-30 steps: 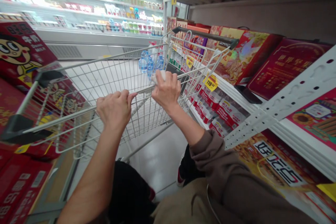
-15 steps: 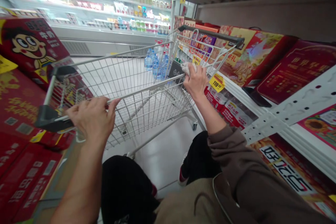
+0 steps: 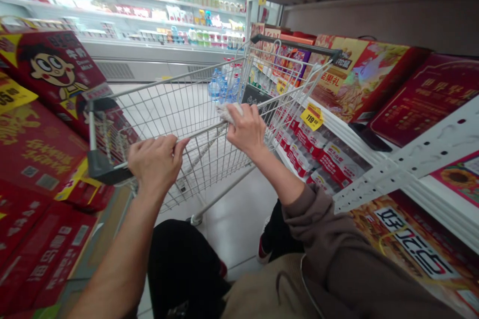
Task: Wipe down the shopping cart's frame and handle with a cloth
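Observation:
A wire shopping cart (image 3: 209, 169) stands sideways in front of me, its dark handle bar (image 3: 295, 46) at the right and a dark-cornered end at the left. My left hand (image 3: 155, 162) is closed around the near top rail, close to the left corner. Further right on the same rail, my right hand (image 3: 247, 127) presses a crumpled whitish cloth (image 3: 229, 112) against the metal, fingers curled over it. The basket's wire mesh shows bare floor through it.
Red milk cartons (image 3: 56, 70) are stacked at the left. Shelving (image 3: 374, 174) with gift boxes (image 3: 359, 79) and bottle packs runs along the right. Large water bottles (image 3: 226, 84) stand on the floor beyond the cart, before a lit refrigerated display (image 3: 149, 10).
My right hand has slid left along the rail with the cloth, nearer my left hand. The cart's left end and my left hand appear slightly further right.

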Motion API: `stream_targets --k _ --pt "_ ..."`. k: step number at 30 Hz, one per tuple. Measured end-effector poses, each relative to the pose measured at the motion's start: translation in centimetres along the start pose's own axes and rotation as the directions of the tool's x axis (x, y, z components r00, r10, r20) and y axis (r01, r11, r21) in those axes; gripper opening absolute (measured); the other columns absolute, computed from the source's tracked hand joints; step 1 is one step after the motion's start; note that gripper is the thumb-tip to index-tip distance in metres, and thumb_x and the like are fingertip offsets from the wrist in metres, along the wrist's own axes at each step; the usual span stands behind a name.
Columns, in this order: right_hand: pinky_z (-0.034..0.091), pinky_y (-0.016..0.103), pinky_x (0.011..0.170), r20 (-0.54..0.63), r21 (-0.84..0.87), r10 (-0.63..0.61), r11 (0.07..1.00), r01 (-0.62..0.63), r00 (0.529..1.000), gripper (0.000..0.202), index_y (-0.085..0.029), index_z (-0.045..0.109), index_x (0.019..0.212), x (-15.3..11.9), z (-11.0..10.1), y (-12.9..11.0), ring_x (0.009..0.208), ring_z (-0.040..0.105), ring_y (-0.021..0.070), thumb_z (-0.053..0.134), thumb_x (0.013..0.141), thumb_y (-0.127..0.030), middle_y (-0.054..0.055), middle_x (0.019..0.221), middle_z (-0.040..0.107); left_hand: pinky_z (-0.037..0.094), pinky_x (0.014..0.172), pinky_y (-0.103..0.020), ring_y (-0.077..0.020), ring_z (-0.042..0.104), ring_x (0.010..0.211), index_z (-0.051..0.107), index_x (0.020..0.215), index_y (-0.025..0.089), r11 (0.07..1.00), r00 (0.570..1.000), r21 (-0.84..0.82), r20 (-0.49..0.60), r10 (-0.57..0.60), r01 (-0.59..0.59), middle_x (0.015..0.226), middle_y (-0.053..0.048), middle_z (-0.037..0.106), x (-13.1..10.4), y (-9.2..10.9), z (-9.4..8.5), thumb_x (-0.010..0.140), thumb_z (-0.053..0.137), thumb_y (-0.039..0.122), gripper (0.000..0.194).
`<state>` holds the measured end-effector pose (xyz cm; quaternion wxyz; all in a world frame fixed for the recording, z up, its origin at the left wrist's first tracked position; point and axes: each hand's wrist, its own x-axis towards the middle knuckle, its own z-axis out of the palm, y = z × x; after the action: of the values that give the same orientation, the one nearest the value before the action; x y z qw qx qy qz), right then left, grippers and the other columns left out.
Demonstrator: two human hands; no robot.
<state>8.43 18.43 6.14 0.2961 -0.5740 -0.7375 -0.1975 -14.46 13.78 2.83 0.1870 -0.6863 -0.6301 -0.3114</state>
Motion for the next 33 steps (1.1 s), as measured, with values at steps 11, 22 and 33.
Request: stream_targets --k 11,22,33 --pt "0.047 0.052 0.090 0.056 -0.145 0.168 0.977 -0.159 0.984 0.038 -0.015 0.068 0.124 5.8 -1.1 7.6 0.123 0.045 0.0373 0.049 0.092 -0.020 0.018 0.119 0.061 0.030 0.071 -0.036 -0.0252 0.059 0.080 0.061 0.089 0.023 0.987 0.971 0.159 0.237 -0.026 -0.012 0.094 -0.009 0.072 0.6 0.0 -2.6 0.106 0.026 0.049 0.047" --pt "0.047 0.039 0.081 0.122 0.086 -0.181 0.982 0.171 0.976 0.026 -0.020 0.068 0.113 1.5 -2.0 -4.4 0.116 0.047 0.0315 0.052 0.094 -0.027 0.013 0.113 0.064 0.034 0.087 -0.043 -0.0279 0.056 0.084 0.069 0.110 0.025 0.999 0.999 0.031 0.044 0.004 -0.005 0.087 -0.008 0.067 -0.9 0.2 -1.0 0.108 0.028 0.048 0.047" --pt "0.049 0.053 0.098 -0.155 0.068 0.217 0.976 -0.208 0.964 0.056 -0.022 0.059 0.144 -0.3 1.6 2.7 0.122 0.047 0.0331 0.050 0.089 -0.019 0.015 0.141 0.057 0.029 0.094 -0.049 -0.0301 0.050 0.089 0.071 0.103 0.024 0.991 0.991 -0.009 0.030 -0.132 0.133 0.085 -0.009 0.058 -3.9 -0.4 -2.1 0.106 0.035 0.044 0.041"
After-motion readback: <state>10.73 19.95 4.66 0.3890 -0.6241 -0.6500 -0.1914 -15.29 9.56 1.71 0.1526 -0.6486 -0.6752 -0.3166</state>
